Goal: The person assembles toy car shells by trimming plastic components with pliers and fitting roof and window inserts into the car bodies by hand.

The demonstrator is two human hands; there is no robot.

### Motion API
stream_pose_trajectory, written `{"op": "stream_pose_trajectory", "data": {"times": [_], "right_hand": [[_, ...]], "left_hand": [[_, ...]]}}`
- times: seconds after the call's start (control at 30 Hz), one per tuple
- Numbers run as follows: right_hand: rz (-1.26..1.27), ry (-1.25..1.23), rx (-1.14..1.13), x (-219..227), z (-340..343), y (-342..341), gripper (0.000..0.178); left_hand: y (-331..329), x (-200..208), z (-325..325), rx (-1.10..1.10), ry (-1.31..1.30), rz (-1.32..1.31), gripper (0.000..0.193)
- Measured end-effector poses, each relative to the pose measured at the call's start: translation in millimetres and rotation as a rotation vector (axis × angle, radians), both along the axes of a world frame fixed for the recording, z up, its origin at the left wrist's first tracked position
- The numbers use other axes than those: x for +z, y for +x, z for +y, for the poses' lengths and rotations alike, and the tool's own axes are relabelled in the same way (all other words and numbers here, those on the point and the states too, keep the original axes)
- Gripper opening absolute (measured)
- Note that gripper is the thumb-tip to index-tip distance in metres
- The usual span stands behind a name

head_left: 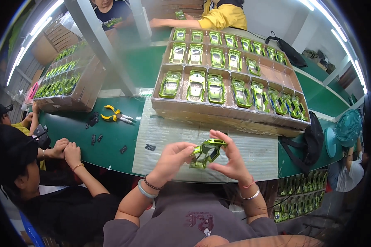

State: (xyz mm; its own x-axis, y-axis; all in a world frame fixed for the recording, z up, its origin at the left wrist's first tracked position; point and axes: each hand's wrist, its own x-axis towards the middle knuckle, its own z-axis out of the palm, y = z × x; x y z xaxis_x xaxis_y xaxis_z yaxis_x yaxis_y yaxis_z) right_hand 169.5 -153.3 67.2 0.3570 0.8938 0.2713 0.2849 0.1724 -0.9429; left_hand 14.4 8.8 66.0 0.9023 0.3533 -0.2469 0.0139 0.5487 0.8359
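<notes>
My left hand (172, 161) pinches one end of a bright green toy car body shell (206, 153) between thumb and fingers, above the near part of the pale mat. My right hand (231, 160) curves around the shell's other end, thumb low and fingers at its upper edge. The shell is tilted, and its window openings show. Just left of my hands, a small black part (150, 147) lies on the pale mat (152, 127). Beyond them stands a large cardboard tray (210, 114) with rows of similar green shells in its compartments.
Yellow-and-black pliers (116, 115) and several black parts (93, 119) lie left on the green table (76, 129). Another shell-filled box (70, 103) stands farther left. A black bag (311, 144) and teal fan (347, 126) are right. Co-workers sit left and across.
</notes>
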Motion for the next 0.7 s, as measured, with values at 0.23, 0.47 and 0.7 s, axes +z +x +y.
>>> {"op": "stream_pose_trajectory", "data": {"times": [0.23, 0.47, 0.7], "right_hand": [[0.263, -0.060, -0.276, -9, 17, -27, 0.043], [0.476, -0.109, -0.252, -11, 19, -33, 0.041], [0.404, -0.057, -0.276, -20, 19, -44, 0.042]], "left_hand": [[-5, -6, -2, -0.031, -0.066, 0.036, 0.028], [-15, -5, -16, 0.258, 1.037, -0.129, 0.023], [-12, -13, -16, 0.355, 1.488, -0.198, 0.023]]}}
